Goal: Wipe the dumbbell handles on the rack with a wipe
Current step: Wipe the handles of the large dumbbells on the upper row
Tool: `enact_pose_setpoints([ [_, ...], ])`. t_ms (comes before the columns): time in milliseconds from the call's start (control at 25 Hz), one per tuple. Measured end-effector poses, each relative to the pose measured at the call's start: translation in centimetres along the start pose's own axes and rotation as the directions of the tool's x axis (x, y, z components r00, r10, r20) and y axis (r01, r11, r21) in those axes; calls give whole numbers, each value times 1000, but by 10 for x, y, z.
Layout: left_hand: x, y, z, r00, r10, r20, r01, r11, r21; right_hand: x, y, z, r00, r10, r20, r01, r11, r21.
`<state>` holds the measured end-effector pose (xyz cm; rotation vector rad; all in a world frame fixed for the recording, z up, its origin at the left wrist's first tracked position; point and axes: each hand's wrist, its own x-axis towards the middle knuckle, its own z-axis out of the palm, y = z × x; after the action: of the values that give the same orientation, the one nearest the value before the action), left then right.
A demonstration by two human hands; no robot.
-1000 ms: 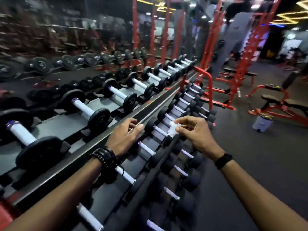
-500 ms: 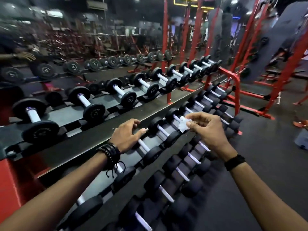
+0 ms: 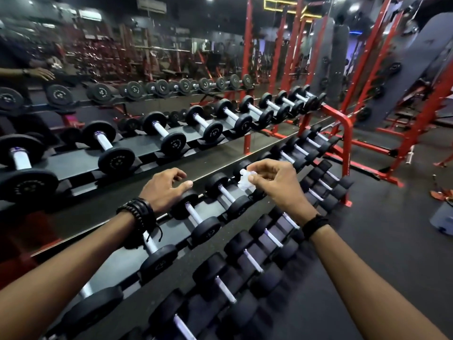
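Observation:
A long tiered rack (image 3: pixel 245 155) carries rows of black dumbbells with silver handles. My right hand (image 3: pixel 277 185) pinches a crumpled white wipe (image 3: pixel 245 181) just above the middle row, over a dumbbell whose handle it hides. To its left lies a dumbbell with a bare silver handle (image 3: pixel 226 193). My left hand (image 3: pixel 164 188) rests with loosely curled fingers on the far head of the neighbouring dumbbell (image 3: pixel 193 213), at the edge of the rack's flat ledge.
Larger dumbbells (image 3: pixel 161 131) fill the top tier against a mirror wall. Smaller dumbbells (image 3: pixel 252 260) fill the lowest tier near me. Red frames (image 3: pixel 343 133) stand at the rack's right end. A grey bin (image 3: pixel 441 219) sits on the dark floor at right.
My view has swung left and closer along the rack. My right hand has lifted the wipe slightly off the handle; my left hand stays on the ledge beside it.

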<state>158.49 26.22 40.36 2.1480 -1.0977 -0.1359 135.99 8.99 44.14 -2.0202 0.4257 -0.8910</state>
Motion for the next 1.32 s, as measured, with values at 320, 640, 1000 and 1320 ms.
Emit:
enact_pose_setpoints([
  [320, 72, -4, 20, 988, -80, -134, 72, 996, -58, 108, 47, -2, 984, -52, 167, 63, 996, -59],
  [640, 115, -44, 30, 920, -278, -276, 265, 961, -82, 211, 98, 20, 952, -153, 265, 134, 987, 88],
  [1000, 143, -57, 46, 791, -407, -457, 411, 907, -96, 300, 139, 64, 834, -288, 470, 193, 951, 240],
  [1320, 176, -29, 79, 686, -469, -556, 524, 849, -69, 382, 170, 89, 798, -349, 490, 131, 896, 424],
])
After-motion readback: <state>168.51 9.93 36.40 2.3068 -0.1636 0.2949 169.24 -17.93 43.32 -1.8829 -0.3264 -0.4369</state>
